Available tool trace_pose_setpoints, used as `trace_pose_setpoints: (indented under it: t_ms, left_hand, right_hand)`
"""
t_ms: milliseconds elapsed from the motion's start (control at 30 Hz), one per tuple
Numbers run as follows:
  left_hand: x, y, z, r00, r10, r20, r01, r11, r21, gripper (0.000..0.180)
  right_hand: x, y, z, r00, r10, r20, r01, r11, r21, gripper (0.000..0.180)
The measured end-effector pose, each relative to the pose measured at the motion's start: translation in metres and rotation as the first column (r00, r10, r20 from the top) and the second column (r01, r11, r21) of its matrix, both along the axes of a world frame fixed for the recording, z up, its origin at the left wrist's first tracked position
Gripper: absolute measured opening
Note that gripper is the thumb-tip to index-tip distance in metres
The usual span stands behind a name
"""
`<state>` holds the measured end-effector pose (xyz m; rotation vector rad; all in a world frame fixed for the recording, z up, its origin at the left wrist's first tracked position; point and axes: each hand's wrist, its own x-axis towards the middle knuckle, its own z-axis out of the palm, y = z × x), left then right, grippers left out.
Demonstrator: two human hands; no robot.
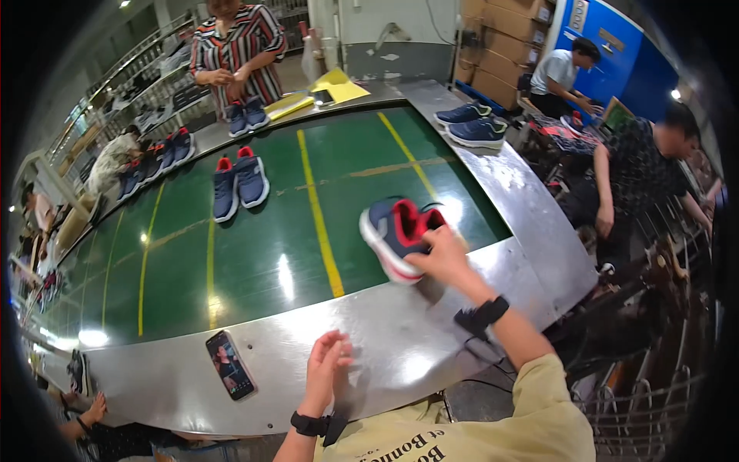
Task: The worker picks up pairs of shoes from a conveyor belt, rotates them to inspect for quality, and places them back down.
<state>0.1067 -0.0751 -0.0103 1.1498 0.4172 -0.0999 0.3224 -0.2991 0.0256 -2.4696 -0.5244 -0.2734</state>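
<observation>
On the metal worktop (162, 373), the green belt (250, 258), if running, could tug the red-lined navy shoes (389, 240) at its near right corner. The right grip (440, 258) is closed near their heels; a one-sided pinch might let one fall. The left grip (327, 360), loosely curled, holds nothing. Blur and fingers mask the farther shoe; whether both are pinched, or touch the belt, is unclear.

Brown boxes (504, 46) are sitting stacked between a pale wall (389, 19) and a blue panel (645, 58); railings (140, 56) are lining the left, and a lamp (676, 94) is glowing.
</observation>
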Motion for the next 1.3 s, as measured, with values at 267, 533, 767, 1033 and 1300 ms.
trace_pose_setpoints:
  t_ms: [267,533,767,1033,1300]
  left_hand:
    - [0.008,-0.013,-0.016,0.963,0.212,0.169,-0.263,0.878,0.400,0.089]
    - [-0.026,0.037,-0.013,0.904,0.426,-0.029,-0.425,0.889,-0.170,0.039]
    - [-0.049,0.037,-0.031,0.904,0.417,-0.094,-0.392,0.722,-0.570,0.011]
    - [-0.051,0.027,-0.044,0.949,0.315,0.016,-0.200,0.639,-0.743,0.043]
    - [-0.040,0.012,-0.024,0.958,0.285,0.038,-0.253,0.900,-0.354,0.022]
  right_hand:
    - [-0.190,0.064,0.017,0.946,0.248,-0.207,-0.242,0.969,0.051,0.029]
    - [-0.158,0.037,0.024,0.885,0.129,-0.448,-0.031,0.975,0.219,0.048]
    - [-0.148,0.052,-0.049,0.843,0.138,-0.520,0.146,0.871,0.468,0.048]
    - [-0.161,0.051,-0.069,0.392,0.740,-0.547,0.723,0.121,0.680,0.041]
    - [-0.159,0.043,-0.061,0.439,0.844,-0.307,0.606,-0.027,0.795,0.039]
